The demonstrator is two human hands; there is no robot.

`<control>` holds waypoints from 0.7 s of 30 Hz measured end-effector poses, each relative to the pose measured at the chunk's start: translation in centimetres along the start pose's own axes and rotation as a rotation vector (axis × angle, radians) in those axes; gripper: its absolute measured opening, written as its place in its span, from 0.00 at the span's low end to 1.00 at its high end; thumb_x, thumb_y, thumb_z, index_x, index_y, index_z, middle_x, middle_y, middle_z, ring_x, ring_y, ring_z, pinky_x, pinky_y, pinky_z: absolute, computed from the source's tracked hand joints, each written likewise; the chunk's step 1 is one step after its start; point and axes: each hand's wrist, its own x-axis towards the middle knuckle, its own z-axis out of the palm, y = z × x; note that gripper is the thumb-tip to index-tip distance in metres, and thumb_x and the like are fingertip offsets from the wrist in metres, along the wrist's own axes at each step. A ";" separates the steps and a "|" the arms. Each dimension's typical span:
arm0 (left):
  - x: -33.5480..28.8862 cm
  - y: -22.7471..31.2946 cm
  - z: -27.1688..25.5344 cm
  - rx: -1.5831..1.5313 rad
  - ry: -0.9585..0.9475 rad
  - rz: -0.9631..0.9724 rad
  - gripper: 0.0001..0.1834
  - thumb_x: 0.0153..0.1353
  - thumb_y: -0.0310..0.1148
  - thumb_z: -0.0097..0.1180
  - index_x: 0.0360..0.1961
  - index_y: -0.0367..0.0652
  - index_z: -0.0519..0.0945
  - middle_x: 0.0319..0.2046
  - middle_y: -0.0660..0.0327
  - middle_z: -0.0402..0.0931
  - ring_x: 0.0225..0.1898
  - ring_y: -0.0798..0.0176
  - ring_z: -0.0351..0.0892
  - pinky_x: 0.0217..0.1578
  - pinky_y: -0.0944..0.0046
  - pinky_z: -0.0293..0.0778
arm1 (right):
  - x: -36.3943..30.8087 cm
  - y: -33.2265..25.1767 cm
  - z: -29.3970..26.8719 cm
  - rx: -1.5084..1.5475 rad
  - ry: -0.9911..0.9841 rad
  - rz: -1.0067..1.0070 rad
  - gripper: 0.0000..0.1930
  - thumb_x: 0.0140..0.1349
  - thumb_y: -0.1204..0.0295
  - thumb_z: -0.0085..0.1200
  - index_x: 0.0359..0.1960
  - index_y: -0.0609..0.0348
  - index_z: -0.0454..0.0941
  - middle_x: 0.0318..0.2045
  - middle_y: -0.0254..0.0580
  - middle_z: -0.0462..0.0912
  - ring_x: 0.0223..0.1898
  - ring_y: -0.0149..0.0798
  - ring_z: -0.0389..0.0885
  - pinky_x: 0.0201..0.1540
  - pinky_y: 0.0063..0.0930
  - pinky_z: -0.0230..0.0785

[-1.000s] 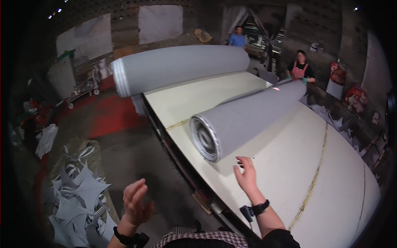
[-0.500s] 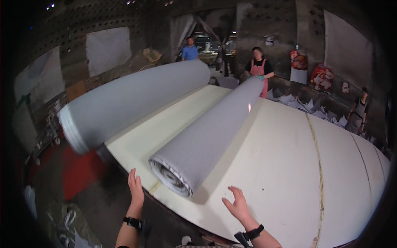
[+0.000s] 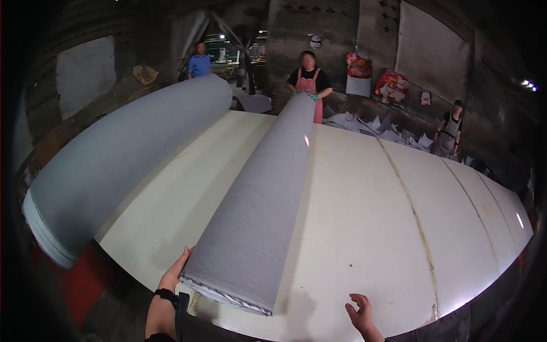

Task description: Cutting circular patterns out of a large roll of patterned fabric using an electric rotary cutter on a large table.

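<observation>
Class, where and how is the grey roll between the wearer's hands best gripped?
The grey roll is a thick cylinder lying lengthwise toward the wearer, so probably grip its near end, a hand on each long side. The left hand is at its left side; the right hand, apart, could come from the right.

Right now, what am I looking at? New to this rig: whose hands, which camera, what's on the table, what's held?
No machine: a person works bare-handed, seen from a wide fisheye camera on their head, so straight edges bend. A grey roll lies on the pale table, another roll to its left. The left hand touches the grey roll's near end; any grip is unclear. The right hand is open and empty, apart from the roll. A co-worker's gloved hands are at the far end.
</observation>
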 end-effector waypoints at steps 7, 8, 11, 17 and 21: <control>-3.3 3.4 19.5 0.683 0.355 0.329 0.31 0.62 0.48 0.46 0.63 0.42 0.62 0.62 0.46 0.59 0.65 0.51 0.55 0.63 0.57 0.50 | -4.1 9.4 -5.2 0.237 0.245 0.162 0.15 0.53 0.75 0.55 0.44 0.62 0.75 0.39 0.45 0.76 0.43 0.41 0.77 0.43 0.30 0.70; -4.2 3.9 23.4 0.970 0.461 0.397 0.31 0.60 0.48 0.48 0.61 0.44 0.64 0.61 0.44 0.60 0.65 0.48 0.55 0.63 0.53 0.50 | -5.0 10.7 -6.0 0.259 0.285 0.133 0.14 0.54 0.75 0.55 0.43 0.62 0.75 0.38 0.45 0.76 0.43 0.40 0.77 0.43 0.30 0.70; -6.4 4.2 35.7 1.174 0.467 0.645 0.32 0.56 0.46 0.53 0.60 0.47 0.66 0.61 0.43 0.60 0.64 0.44 0.55 0.63 0.43 0.45 | -6.1 13.1 -8.5 0.337 0.358 0.163 0.12 0.55 0.77 0.53 0.42 0.63 0.76 0.37 0.44 0.76 0.41 0.37 0.77 0.43 0.28 0.70; -13.1 3.8 54.4 0.490 -0.262 0.913 0.37 0.52 0.36 0.58 0.63 0.43 0.60 0.64 0.42 0.53 0.66 0.44 0.50 0.63 0.46 0.46 | -9.4 17.2 -16.6 0.432 0.383 0.100 0.10 0.57 0.80 0.53 0.41 0.65 0.76 0.39 0.42 0.78 0.41 0.34 0.77 0.46 0.25 0.69; -14.7 3.5 53.2 0.941 0.042 1.315 0.36 0.55 0.36 0.54 0.64 0.39 0.57 0.64 0.43 0.50 0.65 0.42 0.49 0.63 0.48 0.48 | -20.2 23.4 -26.3 0.160 0.552 0.286 0.09 0.57 0.82 0.50 0.40 0.66 0.75 0.35 0.40 0.78 0.39 0.32 0.77 0.45 0.23 0.68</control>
